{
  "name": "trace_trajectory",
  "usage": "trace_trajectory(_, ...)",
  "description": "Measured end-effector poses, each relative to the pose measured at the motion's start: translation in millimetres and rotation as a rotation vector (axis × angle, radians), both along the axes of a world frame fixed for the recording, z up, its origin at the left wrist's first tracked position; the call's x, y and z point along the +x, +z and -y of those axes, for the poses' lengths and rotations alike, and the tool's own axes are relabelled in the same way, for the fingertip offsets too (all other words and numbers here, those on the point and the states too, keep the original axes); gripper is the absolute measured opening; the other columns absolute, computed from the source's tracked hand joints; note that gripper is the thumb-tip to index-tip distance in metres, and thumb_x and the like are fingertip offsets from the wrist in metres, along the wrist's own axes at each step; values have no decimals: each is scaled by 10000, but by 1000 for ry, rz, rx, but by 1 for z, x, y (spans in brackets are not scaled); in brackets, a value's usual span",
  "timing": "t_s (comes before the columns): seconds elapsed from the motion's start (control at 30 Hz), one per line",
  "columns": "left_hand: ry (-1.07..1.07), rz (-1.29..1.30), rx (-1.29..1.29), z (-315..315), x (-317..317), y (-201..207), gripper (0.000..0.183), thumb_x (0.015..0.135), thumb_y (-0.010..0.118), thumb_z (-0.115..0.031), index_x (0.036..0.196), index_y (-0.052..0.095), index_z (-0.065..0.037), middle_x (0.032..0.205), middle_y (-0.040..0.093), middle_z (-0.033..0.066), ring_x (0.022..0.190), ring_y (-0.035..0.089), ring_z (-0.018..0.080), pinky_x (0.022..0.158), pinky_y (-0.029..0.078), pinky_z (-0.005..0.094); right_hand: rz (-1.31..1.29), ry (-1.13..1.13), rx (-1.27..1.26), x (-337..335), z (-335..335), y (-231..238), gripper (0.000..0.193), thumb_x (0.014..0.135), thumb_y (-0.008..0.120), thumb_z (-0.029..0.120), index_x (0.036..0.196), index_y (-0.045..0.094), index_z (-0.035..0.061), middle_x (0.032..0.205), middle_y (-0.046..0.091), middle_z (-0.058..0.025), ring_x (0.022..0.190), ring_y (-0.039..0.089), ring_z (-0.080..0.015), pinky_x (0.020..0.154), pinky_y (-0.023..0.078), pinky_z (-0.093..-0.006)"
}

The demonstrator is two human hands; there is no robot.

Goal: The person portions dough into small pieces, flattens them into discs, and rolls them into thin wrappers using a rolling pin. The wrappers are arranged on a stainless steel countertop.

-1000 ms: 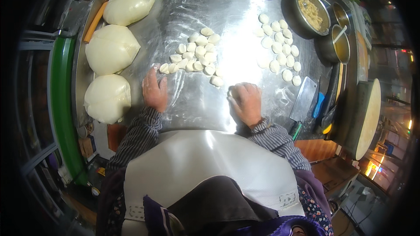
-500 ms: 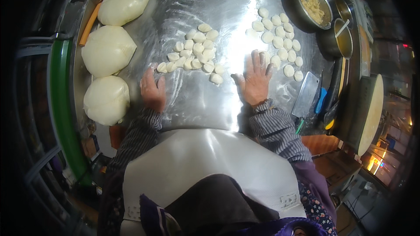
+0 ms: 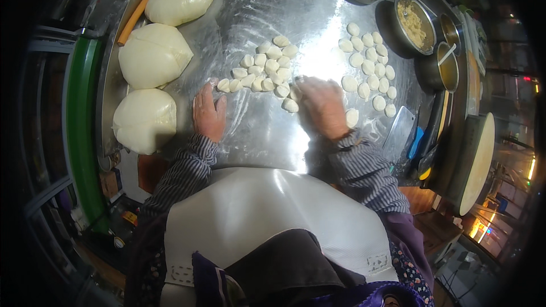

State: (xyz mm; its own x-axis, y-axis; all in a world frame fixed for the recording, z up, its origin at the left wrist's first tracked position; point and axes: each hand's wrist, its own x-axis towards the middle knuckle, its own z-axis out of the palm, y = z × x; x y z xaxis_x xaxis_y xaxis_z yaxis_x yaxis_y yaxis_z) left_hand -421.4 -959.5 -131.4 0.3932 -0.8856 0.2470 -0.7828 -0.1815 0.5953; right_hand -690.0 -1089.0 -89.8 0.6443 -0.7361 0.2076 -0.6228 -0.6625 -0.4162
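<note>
Dough pieces (image 3: 272, 66) lie clustered mid-table, several touching. Left hand (image 3: 209, 113) sits just beside their left end, fingers extended, thumb apart, nothing visible in it. Right hand (image 3: 325, 106) reaches to the cluster's near-right edge; blurred, grip cannot be told. Steel tabletop (image 3: 256, 142) runs between both hands to the near edge, at the apron (image 3: 273, 204). Flattened rounds (image 3: 368, 67) limit the right, cleaver (image 3: 399, 132) nearer, metal bowls (image 3: 400, 38) farther; large dough masses (image 3: 152, 55) line the left.
</note>
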Motion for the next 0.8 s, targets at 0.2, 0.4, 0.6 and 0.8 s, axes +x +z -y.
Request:
trace_trajectory(0.2,45,20,2,-2,-2,-3,465,872,610,-115,1297,477,18,1241,568,228,1133,532,405,987,400,458,99,8,135,-14,-20,11,210,802,628,62,1002,630,126,1048,643,-40,1046,575,-273,922,365,-470)
trace_trajectory(0.4,32,-3,-8,-1,-1,-7,480,869,606,-151,1302,467,3,1259,562,189,1140,525,379,987,387,459,-62,-61,197,-26,-17,23,576,871,613,323,1374,440,103,1408,462,-153,1353,375,-350,1135,169,-542)
trace_trajectory(0.6,17,19,1,-2,-2,-1,472,861,617,-96,1293,479,35,1243,560,244,1135,528,408,994,401,453,-236,-189,5,27,-9,-20,668,882,577,400,1444,375,100,1535,297,-129,1424,245,-336,1131,120,-609)
trace_trajectory(0.8,35,54,-5,-1,-2,-2,481,866,604,-142,1305,465,-3,1251,561,195,1154,520,376,993,387,451,-122,-151,104,18,-3,-5,597,893,563,365,1419,421,122,1499,375,-123,1401,307,-313,1136,145,-582)
